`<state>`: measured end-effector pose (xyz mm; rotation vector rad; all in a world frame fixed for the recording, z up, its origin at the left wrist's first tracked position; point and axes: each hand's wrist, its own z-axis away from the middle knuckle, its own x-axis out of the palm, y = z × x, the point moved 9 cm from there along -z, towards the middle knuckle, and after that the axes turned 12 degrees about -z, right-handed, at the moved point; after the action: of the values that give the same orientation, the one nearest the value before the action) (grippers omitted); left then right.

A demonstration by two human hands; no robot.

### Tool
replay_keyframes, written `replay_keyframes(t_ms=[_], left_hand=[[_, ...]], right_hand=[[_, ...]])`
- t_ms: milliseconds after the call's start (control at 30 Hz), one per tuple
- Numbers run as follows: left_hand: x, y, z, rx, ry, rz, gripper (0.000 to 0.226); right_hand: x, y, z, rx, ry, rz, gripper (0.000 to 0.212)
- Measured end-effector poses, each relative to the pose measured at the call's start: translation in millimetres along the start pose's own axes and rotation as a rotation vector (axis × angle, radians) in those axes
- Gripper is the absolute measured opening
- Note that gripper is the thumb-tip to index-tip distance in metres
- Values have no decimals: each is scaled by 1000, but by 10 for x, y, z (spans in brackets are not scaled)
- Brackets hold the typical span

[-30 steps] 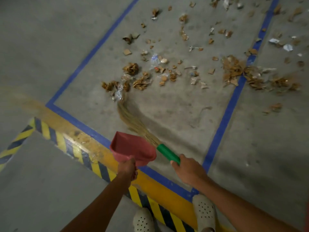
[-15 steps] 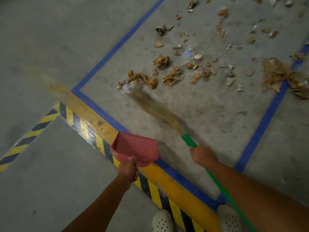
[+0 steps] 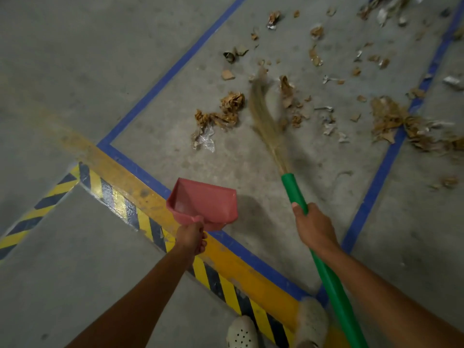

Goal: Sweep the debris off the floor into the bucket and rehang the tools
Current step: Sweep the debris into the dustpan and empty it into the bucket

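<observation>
My left hand [image 3: 191,236] grips the handle of a red dustpan [image 3: 204,203], held above the yellow floor line. My right hand [image 3: 313,228] grips the green handle of a broom [image 3: 295,189]. Its straw bristles [image 3: 265,116] reach forward among the debris and look blurred. Brown paper scraps and a clear plastic piece form a small pile [image 3: 221,116] just left of the bristles. More debris [image 3: 391,119] lies to the right across the blue line, and scraps are scattered further back. No bucket is in view.
Blue tape lines [image 3: 173,71] frame a grey concrete floor bay. A yellow stripe [image 3: 140,182] with a black-and-yellow hazard band [image 3: 148,222] runs diagonally in front of me. My white perforated shoes [image 3: 242,332] stand on that band.
The broom swung from the left pile round to the right, and its bristles now point forward among the middle scraps. The left pile shifted a little. The dustpan stayed in my left hand.
</observation>
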<state>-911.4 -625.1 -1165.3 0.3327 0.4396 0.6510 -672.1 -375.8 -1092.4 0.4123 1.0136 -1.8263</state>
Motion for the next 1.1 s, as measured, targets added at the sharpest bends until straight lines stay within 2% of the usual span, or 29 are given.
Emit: replay_keyframes(t_ms=[267,400,500,733,900,1100], left_hand=[[-161,181,-142,-1,14,-36,24],[-315,127,-372,-65,27,-82,31],[-386,165,-571,-97,23,-130,32],[-348,622,-927,-41,4,-134,33],[-108,1046,-1095,-19,-47,-167,37],[243,1517,-1095,25,-66,-188,33]], right_hand=[[824,-596,454,-241,-257,160,45],[1422,-767,186,-247,-389,250,47],[1716,-786,-115,-182,-432,316,47],[1565,-635,-820,36,-289,256,52],[1099,-533,-1232,174,-180,135,58],[431,-396,-1483,280,-40,-90,53]])
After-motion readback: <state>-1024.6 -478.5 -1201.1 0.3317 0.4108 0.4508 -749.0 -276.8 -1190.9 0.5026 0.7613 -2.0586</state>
